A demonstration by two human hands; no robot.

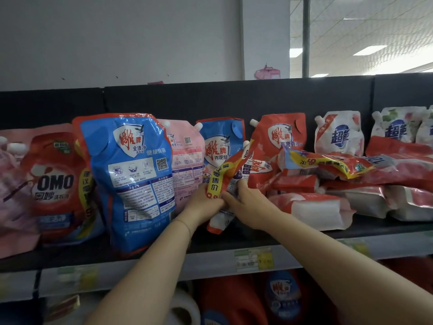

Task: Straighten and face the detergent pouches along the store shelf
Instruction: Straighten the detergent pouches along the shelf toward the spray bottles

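1. We are gripping a crumpled red soft-plastic detergent pouch with a yellow price band (216,181) in both hands, above the middle of the dark store shelf (386,227). It is tilting to the right, with its white spout at the top.
2. Our left hand (202,206) is curling its fingers round the pouch's lower left side. Our right hand (249,205) is pinching the lower right side between thumb and fingers.
3. The pouch's bottom corner is hanging just above the shelf board, near the front edge.
4. Towards the left end, a red OMO pouch (56,184) and a large blue pouch showing its printed back (133,174) are standing upright, side by side.
5. Behind the blue one, a pink pouch (187,160) and a blue-and-white pouch (220,146) are leaning against the back panel.
6. Right of our hands, a red upright pouch (281,137) and a white pouch with blue lettering (339,134) are standing at the back.
7. In front of them, a heap of red-and-white pouches (328,165) is lying flat, stacked toward the right end.
8. All the pouches are looking sealed, so we cannot see their contents.
9. A green-and-white price label (254,258) is sitting on the front rail.
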